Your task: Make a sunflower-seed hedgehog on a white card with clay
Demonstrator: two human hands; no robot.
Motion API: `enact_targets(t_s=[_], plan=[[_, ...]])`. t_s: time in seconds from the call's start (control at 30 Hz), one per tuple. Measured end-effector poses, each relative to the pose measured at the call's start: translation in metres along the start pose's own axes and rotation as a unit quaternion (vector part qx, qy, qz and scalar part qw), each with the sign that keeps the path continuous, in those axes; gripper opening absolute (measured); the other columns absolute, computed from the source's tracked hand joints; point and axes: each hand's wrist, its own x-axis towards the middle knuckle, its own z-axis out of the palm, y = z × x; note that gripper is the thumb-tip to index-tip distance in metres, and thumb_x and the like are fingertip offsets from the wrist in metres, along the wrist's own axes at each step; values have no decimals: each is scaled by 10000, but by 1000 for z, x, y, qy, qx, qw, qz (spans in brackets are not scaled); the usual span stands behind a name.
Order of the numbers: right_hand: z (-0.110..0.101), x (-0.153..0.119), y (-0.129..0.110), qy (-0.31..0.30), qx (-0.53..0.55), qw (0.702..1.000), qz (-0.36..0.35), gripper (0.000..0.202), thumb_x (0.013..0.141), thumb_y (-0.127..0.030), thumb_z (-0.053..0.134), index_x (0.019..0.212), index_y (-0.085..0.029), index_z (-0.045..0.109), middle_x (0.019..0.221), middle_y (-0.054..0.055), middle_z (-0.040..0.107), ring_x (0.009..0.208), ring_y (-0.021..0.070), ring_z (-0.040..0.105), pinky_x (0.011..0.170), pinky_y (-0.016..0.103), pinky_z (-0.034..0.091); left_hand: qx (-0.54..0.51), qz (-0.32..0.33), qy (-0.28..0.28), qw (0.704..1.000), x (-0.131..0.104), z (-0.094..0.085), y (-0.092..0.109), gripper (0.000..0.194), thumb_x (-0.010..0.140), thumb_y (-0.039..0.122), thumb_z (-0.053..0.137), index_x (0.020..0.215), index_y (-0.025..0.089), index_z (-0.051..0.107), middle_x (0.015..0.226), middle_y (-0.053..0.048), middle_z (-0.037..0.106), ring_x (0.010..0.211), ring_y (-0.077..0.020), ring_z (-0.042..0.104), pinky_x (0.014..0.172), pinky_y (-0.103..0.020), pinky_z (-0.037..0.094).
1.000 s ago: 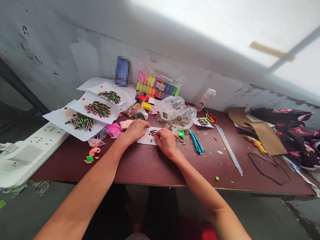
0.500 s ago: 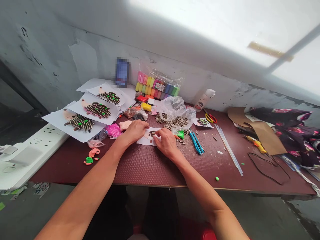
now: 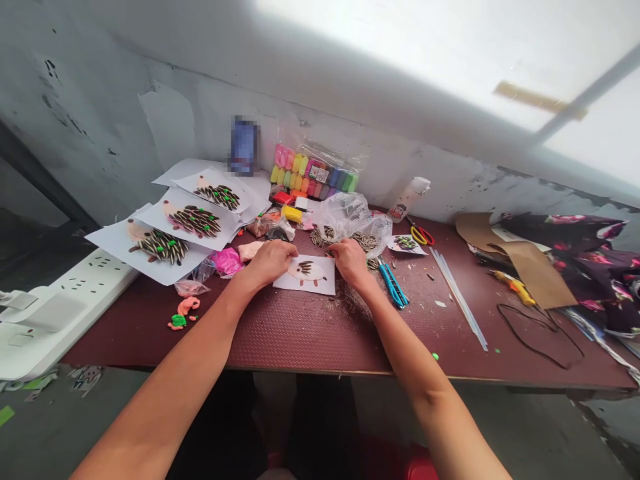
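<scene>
A small white card point(image 3: 326, 285) lies on the table before me, bearing a flat pale clay hedgehog point(image 3: 314, 274) with several sunflower seeds point(image 3: 303, 267) stuck to its back. At the card's upper left corner, my left hand point(image 3: 273, 261) grips the edge with thumb and fingers. My right hand point(image 3: 351, 261) is just beyond the card's right edge, fingertips pinched together at the near side of a loose pile of sunflower seeds point(image 3: 364, 241). What sits between those fingertips is too small to make out. A clear plastic bag point(image 3: 350, 215) partly covers the pile.
Finished hedgehog sheets point(image 3: 193, 220) are stacked at left beside a power strip point(image 3: 60, 313). Clay packs point(image 3: 313, 175) lean at the back. Right of my hand are a blue cutter point(image 3: 393, 285), scissors point(image 3: 421, 235), glue sticks point(image 3: 459, 300) and a yellow glue gun point(image 3: 520, 290).
My right hand has moved off the card, rightward and slightly back to the seed pile, uncovering the hedgehog. My left hand has stayed at the card's corner.
</scene>
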Motion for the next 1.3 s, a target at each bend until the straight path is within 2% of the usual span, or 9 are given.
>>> enact_targets(t_s=[0.3,0.53,0.7,0.77,0.83,0.93,1.03,1.13,1.3], plan=[[-13,14,1,-74,-62,994,-53,295,950,-185,546,1125,-219,782,1085,110,738,1065,234,628,860,273,414,9,-3,-9,1000,0,-3,3,326,860,119,533,1037,182,799,1061,-98,791,1040,-251,719,978,-345,532],[-12,13,-1,-43,-86,993,-68,280,1012,-235,477,1080,-172,741,1099,143,685,1041,249,582,869,307,414,13,1,-9,1000,-1,-2,2,329,866,115,524,1043,178,794,1069,-94,789,1032,-240,719,971,-336,533],[-14,0,-3,43,22,998,-51,258,1021,-227,456,1088,-180,701,1056,111,699,980,224,585,845,293,412,7,5,-2,1000,-1,-1,1,327,849,119,530,1019,196,800,1038,-81,795,1008,-229,723,969,-331,535],[-15,-10,-5,58,87,993,-52,252,1015,-222,462,1058,-190,708,969,80,720,917,207,607,826,286,418,11,6,-2,1000,-1,-1,1,332,849,123,528,1026,193,799,1042,-86,793,1012,-232,722,969,-333,535],[-15,-21,-10,74,150,983,-73,228,992,-197,503,1012,-194,730,982,69,738,935,193,629,844,276,426,13,5,0,1000,-1,0,1,328,854,129,530,1032,194,799,1044,-88,793,1014,-231,720,971,-331,532],[-12,-39,-20,63,222,969,-94,191,949,-165,568,982,-198,753,948,50,752,868,167,650,800,255,442,10,5,6,1000,-2,-1,1,324,854,125,537,1031,197,799,1040,-85,794,1016,-227,718,977,-327,527],[-8,-54,-30,65,237,966,-83,140,936,-182,612,925,-200,751,833,22,728,769,152,633,736,243,431,14,5,3,1000,-2,-2,3,334,857,120,530,1044,185,799,1049,-94,792,1029,-241,716,978,-336,527],[-4,-60,-39,87,221,965,-112,132,935,-185,629,894,-188,754,883,52,713,862,173,636,787,257,438,18,-1,0,1000,-3,-4,5,332,865,135,529,1049,184,801,1045,-98,792,1020,-247,720,961,-334,535],[4,-59,-45,76,211,968,-112,176,959,-163,585,938,-192,758,917,65,721,887,182,636,843,277,446,25,-4,-8,1000,-3,-4,7,339,871,126,522,1061,179,798,1052,-100,791,1018,-243,720,954,-327,532]])
